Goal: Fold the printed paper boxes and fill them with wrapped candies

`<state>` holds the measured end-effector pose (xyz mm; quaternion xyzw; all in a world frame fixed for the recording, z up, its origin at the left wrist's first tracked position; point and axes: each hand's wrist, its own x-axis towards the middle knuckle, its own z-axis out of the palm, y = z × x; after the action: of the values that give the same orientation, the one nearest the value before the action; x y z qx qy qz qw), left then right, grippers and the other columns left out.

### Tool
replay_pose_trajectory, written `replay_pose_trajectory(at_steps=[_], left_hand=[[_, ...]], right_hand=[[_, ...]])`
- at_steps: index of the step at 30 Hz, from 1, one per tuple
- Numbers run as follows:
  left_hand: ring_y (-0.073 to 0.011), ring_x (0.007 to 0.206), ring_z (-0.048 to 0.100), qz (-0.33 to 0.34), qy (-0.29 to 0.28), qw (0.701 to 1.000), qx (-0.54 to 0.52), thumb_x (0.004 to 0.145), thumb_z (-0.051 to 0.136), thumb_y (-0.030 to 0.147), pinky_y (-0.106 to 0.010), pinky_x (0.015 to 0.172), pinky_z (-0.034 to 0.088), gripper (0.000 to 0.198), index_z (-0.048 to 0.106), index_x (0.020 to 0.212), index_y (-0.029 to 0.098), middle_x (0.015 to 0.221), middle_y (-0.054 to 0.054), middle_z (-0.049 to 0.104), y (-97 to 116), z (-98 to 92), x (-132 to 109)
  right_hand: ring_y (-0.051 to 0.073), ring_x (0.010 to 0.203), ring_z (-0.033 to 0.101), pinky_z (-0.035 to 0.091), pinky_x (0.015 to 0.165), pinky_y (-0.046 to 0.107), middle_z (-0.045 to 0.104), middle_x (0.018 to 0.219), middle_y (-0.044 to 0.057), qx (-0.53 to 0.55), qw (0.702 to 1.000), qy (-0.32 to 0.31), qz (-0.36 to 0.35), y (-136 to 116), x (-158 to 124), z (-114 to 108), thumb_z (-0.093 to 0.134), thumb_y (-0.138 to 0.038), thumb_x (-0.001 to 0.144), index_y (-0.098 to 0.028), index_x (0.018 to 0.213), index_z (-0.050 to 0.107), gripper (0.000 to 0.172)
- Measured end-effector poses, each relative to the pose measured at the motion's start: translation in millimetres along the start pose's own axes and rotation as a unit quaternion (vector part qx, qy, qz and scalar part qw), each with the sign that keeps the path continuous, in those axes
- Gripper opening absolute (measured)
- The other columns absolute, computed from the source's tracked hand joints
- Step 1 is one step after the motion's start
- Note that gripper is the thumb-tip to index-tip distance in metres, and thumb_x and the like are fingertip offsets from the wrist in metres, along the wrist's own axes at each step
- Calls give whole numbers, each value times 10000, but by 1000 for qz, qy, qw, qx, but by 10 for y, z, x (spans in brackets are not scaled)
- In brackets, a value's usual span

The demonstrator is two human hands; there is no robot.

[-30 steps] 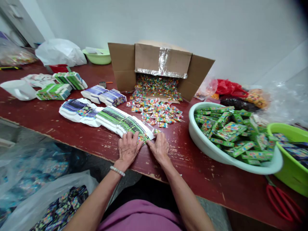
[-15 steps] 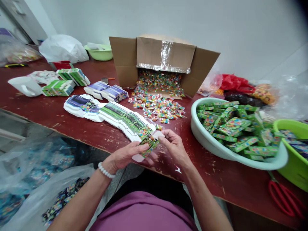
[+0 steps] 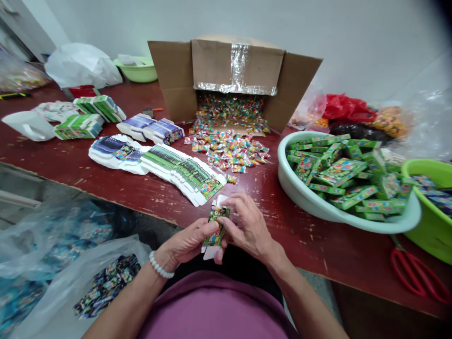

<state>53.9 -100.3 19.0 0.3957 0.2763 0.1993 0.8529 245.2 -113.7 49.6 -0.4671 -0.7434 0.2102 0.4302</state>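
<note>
Between my hands, at the table's front edge, is a small green printed carton with white end flaps sticking out at both ends. My left hand is closed on its left side, thumb on the printed face. My right hand grips the right side and upper end, its fingertips near the top flap. Just beyond lies a fanned row of flat green cartons, which continues leftward into purple flat cartons. Several wrapped candies are heaped behind that row.
An open cardboard box spills candies at the back. On the right stand a pale blue basin of filled green cartons, a lime tub and red scissors. Bundled cartons and a white mug sit left; plastic bags lie below.
The carton has come away from the fanned row, nearer my body, and is turned more upright. My right hand has moved from its top flap onto its right side.
</note>
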Motion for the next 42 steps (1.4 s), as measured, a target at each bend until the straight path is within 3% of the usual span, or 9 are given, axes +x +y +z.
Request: replay_pose_trajectory(at_steps=[6,12,18,23,27,30,33,36,42], left_hand=[[-150,614,560,-23,-38,992,115,777,692,619,-259,607,394,496,666,807,124,666,-51,647,22,-57,-60],[-155,663,592,-36,-34,992,114,757,738,551,-270,668,424,431,659,822,132,737,-25,617,-17,-22,-91],[-164,643,619,-76,-54,990,110,744,738,544,-275,665,464,424,667,826,134,756,-18,601,-22,-17,-107],[-166,665,602,-104,-55,974,194,742,735,564,-259,658,451,443,675,916,161,758,-23,662,8,-49,-118],[-163,664,568,-77,-73,970,219,771,722,499,-270,658,450,430,702,1031,158,802,-37,686,14,-7,-63],[-154,691,562,-45,-55,979,193,789,714,428,-276,681,461,387,705,1059,150,883,-47,678,46,46,-28],[-133,666,547,-27,6,986,167,790,725,386,-267,657,473,319,695,992,141,806,-15,621,67,81,-25],[-112,618,543,3,72,988,134,780,741,403,-259,615,492,292,657,899,150,768,13,580,35,117,-27],[-106,644,577,43,122,980,153,820,693,335,-220,615,491,203,619,829,146,732,17,601,-91,167,33]], right_hand=[[103,606,504,406,589,229,584,772,-23,62,990,-120,24,17,6,-81,686,-206,850,-201,842,602,85],[95,635,553,414,601,203,629,766,-37,107,973,-197,58,-9,-29,-158,656,-180,869,-207,904,616,59],[135,805,670,501,695,236,716,988,6,155,953,-252,69,33,-75,-204,673,-82,777,-231,1208,478,496],[98,644,627,492,606,199,729,1025,36,215,918,-332,19,77,-52,-221,731,-120,752,-217,1546,133,999],[131,679,687,510,597,201,749,942,16,284,882,-376,20,56,-60,-213,821,-279,734,-236,1588,118,1107],[165,795,713,542,658,239,739,959,20,357,870,-331,75,19,-108,-194,810,-314,755,-268,1549,267,963],[116,703,653,514,615,222,702,1002,28,365,900,-174,160,12,-176,-162,760,-284,802,-271,1395,485,654],[49,536,491,405,469,188,654,1168,56,305,919,-21,247,54,-248,-80,800,-272,748,-272,1332,524,646],[124,659,567,471,617,232,669,792,1,333,892,-56,301,112,-299,204,747,-383,804,-181,1086,697,351]])
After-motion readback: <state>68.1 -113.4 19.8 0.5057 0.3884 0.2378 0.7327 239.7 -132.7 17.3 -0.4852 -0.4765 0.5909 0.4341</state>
